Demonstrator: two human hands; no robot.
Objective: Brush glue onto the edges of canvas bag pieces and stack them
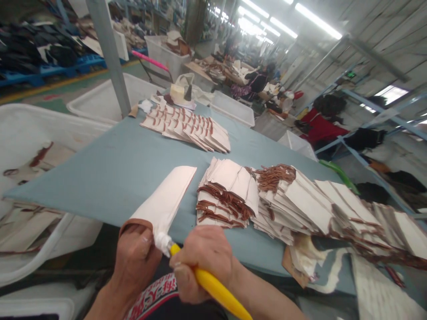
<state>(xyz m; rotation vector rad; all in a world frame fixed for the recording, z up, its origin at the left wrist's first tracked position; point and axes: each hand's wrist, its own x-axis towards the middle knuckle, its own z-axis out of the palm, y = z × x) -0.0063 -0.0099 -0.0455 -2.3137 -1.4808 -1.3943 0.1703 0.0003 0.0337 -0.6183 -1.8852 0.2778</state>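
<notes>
My left hand [138, 251] is closed on the brown-edged near end of a cream fabric piece [167, 195]. The piece lies flat at the front edge of the table, pointing away from me. Wrapped in the fingers of my right hand [203, 262] is a brush [220, 293] with a yellow handle. Its white, clumped tip touches or nearly touches the right side of the fabric's near end. Just right of the fabric sits a stack of cream pieces with brown edges [230, 175].
A fanned row of cream pieces [190, 126] lies further back on the blue-green table [100, 173]. More stacks [307, 204] run along the right. White bins [50, 118] stand at the left, beside a grey post [110, 53]. Another person [258, 82] is in the background.
</notes>
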